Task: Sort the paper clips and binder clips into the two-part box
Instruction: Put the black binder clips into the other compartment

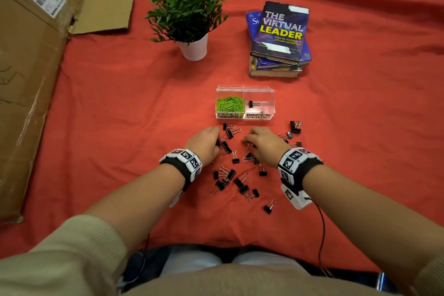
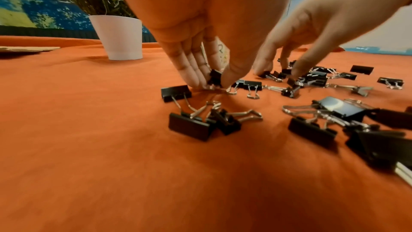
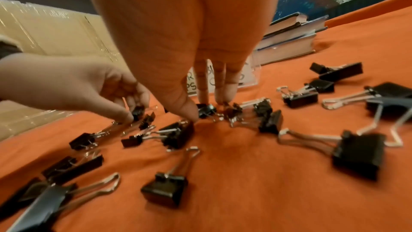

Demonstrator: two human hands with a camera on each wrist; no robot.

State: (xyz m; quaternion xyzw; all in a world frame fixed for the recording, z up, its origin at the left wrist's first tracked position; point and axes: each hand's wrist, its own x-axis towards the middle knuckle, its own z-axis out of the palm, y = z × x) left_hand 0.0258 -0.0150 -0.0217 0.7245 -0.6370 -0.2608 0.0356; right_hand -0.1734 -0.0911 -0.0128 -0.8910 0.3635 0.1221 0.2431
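Observation:
A clear two-part box [image 1: 271, 94] stands on the red cloth; its left part holds green paper clips [image 1: 230, 104] and its right part one black binder clip [image 1: 253, 104]. Several black binder clips [image 1: 241, 186] lie scattered in front of it. My left hand [image 1: 217, 142] is down on the cloth and pinches a small binder clip [image 2: 215, 78] between thumb and fingers [image 2: 191, 75]. A little to its right, my right hand [image 1: 248, 143] pinches another binder clip [image 3: 206, 110] with its thumb [image 3: 187, 112] and fingertips. Both held clips still touch the cloth.
A potted plant [image 1: 189, 17] in a white pot stands behind the box on the left, and a stack of books [image 1: 280, 38] on the right. Flattened cardboard [image 1: 31, 55] covers the left side. A cable [image 1: 322, 228] runs from the right wrist.

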